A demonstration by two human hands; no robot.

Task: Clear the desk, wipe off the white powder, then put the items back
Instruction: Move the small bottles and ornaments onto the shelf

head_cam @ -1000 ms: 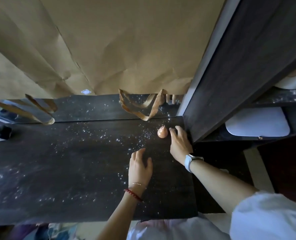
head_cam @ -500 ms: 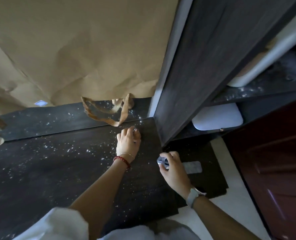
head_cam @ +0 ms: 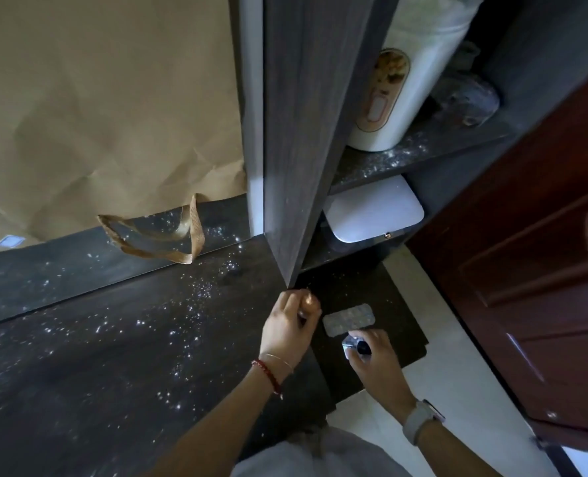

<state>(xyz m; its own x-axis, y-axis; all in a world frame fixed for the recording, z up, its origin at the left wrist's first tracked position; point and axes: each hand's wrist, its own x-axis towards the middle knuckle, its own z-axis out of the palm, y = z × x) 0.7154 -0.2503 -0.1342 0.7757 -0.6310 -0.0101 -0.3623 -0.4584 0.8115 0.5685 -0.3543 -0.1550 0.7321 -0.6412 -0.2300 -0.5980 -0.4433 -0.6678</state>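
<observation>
Our left hand (head_cam: 290, 327) fingers curl around a small, light peach ornament (head_cam: 309, 300); our right hand (head_cam: 376, 359) fingers pinch a slick little bottle (head_cam: 354, 346), just below the blister pack (head_cam: 349, 319).

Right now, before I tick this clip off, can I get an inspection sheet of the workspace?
Surface: dark desk speckled with white powder, not wiped.
Job's things: blister pack lying on the lower side ledge.
Clutter: brown paper bag at the desk's back; white canister and white box on shelves.
Grippers: left hand curled round a small item, mostly hidden; right hand grips a small shiny object.
Cables: nothing seen.
Surroundings: dark shelf unit, reddish door.
</observation>
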